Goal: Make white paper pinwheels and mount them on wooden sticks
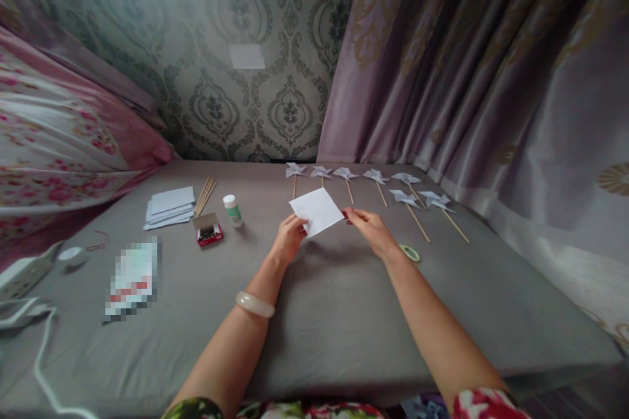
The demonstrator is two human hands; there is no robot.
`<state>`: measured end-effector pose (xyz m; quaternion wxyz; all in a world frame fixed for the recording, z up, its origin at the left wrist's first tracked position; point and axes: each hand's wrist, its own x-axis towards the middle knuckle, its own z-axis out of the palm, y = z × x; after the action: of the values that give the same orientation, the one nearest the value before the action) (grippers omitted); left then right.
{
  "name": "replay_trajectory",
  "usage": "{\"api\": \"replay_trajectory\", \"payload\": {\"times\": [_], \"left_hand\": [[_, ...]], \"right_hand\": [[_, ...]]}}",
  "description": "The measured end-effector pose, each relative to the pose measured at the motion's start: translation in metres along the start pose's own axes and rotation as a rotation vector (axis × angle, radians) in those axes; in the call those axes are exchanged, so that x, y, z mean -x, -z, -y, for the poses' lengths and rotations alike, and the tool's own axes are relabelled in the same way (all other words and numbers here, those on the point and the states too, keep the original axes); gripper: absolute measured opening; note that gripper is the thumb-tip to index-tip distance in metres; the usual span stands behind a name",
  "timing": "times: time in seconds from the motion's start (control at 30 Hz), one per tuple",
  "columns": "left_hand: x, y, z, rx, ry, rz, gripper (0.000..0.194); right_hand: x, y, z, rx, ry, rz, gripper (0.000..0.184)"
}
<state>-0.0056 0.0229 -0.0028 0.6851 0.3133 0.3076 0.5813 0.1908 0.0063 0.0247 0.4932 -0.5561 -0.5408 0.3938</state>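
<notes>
Sheet: smooth, matt white paper between left hand and right hand.
Pinwheels: matt paper on plain wooden sticks, beyond the hands.
Bottle: smooth plastic, left of the left hand.
Bangle: glossy, polished, just below the left hand.
Cloth: matt grey fabric beneath both hands.
Curtain: satiny cloth beyond the right hand.

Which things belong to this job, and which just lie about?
Likely belonging: square white paper sheet, white paper stack, thin wooden sticks, white paper pinwheels, open red box, white and green bottle.

Likely lying about: white plastic power strip, white cable, round white object.
</notes>
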Motion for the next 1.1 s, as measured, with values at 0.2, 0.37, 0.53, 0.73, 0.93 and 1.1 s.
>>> {"api": "replay_trajectory", "payload": {"times": [0.2,0.37,0.53,0.73,0.93,1.1], "left_hand": [[-0.001,0.007,0.005,-0.190,-0.014,-0.017,0.023],[0.003,0.006,0.005,-0.382,-0.040,-0.076,0.028],[0.003,0.012,0.007,-0.565,-0.084,-0.167,0.031],[0.003,0.020,0.011,-1.079,-0.105,-0.224,0.025],[0.013,0.011,0.005,-1.431,-0.081,-0.244,0.033],[0.018,0.005,0.005,-1.478,-0.065,-0.226,0.032]], "right_hand": [[-0.007,-0.026,-0.012,-0.143,-0.037,-0.085,0.055],[-0.003,-0.025,-0.032,-0.066,-0.024,-0.128,0.043],[-0.002,-0.025,-0.043,0.042,-0.005,-0.142,0.026],[0.005,-0.030,-0.044,0.356,0.020,-0.126,0.016],[0.017,-0.032,-0.033,0.651,0.052,-0.092,0.027],[0.021,-0.033,-0.031,0.776,0.072,-0.062,0.032]]}}
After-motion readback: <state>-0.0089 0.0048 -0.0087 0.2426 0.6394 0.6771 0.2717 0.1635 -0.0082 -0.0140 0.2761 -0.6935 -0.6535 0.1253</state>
